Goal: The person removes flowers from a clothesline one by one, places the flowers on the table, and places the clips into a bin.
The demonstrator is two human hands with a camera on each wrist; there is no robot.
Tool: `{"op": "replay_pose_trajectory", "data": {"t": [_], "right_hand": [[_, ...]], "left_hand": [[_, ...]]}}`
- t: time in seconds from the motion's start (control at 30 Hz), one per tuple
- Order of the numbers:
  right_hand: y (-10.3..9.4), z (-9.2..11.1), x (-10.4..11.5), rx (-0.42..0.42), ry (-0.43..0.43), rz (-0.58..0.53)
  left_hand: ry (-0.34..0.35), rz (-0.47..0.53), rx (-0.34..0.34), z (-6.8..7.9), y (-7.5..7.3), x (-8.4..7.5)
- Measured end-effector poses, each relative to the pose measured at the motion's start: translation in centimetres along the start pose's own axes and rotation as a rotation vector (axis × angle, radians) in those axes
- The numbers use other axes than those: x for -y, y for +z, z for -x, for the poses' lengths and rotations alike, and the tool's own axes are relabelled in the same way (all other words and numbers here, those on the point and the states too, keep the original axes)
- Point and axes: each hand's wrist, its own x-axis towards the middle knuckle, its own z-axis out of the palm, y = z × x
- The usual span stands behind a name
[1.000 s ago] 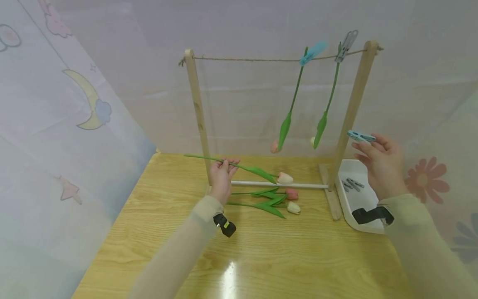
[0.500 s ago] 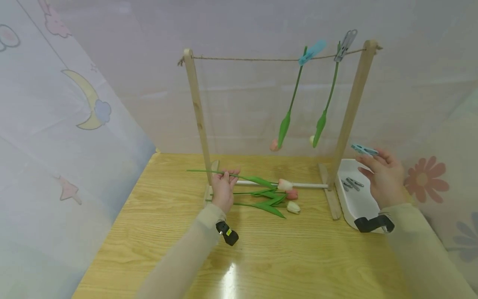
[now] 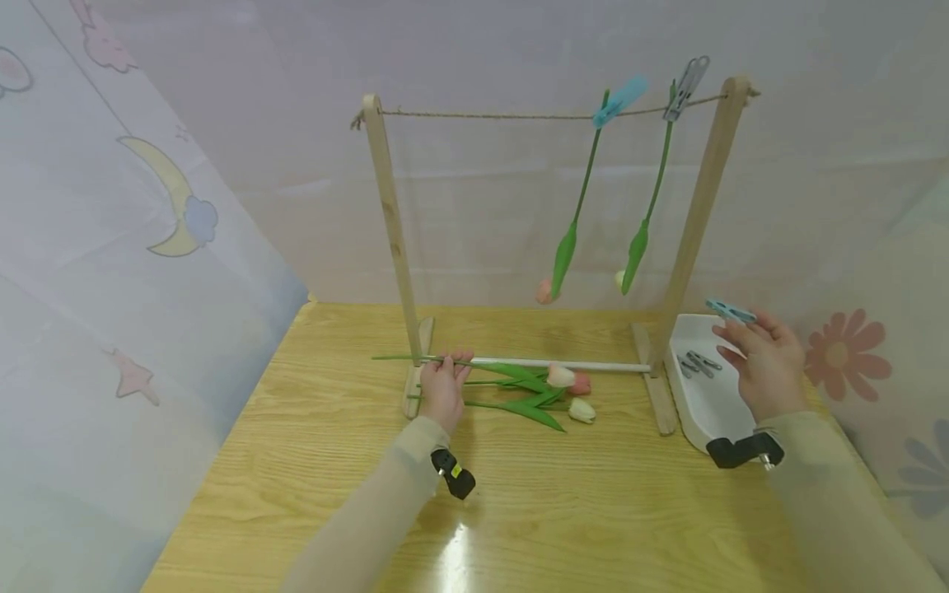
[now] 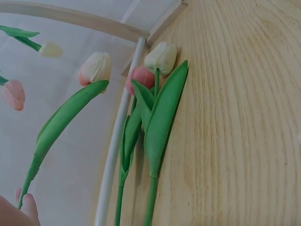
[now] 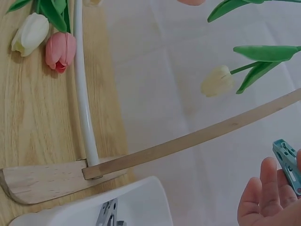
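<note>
My left hand (image 3: pixel 443 394) pinches the stem of a pale pink-and-white tulip (image 3: pixel 511 373), which lies roughly level with its bloom to the right. In the head view it overlaps two tulips on the table, one pink (image 4: pixel 140 79) and one white (image 4: pixel 161 57). Over the white tray, my right hand (image 3: pixel 773 371) holds a light blue clothespin (image 3: pixel 730 311) between thumb and fingers. Two tulips hang bloom-down from the twine (image 3: pixel 489 116): a pink one (image 3: pixel 565 255) under a blue clothespin (image 3: pixel 619 100), a white one (image 3: pixel 636 251) under a grey clothespin (image 3: pixel 687 89).
The twine runs between two wooden posts (image 3: pixel 390 214), joined low down by a white rod (image 3: pixel 608 366). Right of the frame stands a white tray (image 3: pixel 689 420) with several grey clothespins (image 3: pixel 699 363). Printed cloth (image 3: pixel 178 198) surrounds the wooden table (image 3: pixel 563 511).
My left hand has lowered the tulip toward the two on the table, drawing it nearer to me. My right hand has dropped slightly with the blue clothespin, a little to the right.
</note>
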Motion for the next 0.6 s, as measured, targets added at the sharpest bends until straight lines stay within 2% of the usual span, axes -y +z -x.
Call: {"op": "replay_pose_trajectory", "data": {"t": [0.2, 0.6], "right_hand": [[-0.7, -0.2, -0.3, -0.029, 0.005, 0.035], [-2.5, -1.4, -0.8, -0.082, 0.059, 0.131]], "left_hand": [[-0.013, 0.028, -0.045, -0.1, -0.3, 0.5], [-0.056, -0.013, -0.091, -0.2, -1.4, 1.6]]}}
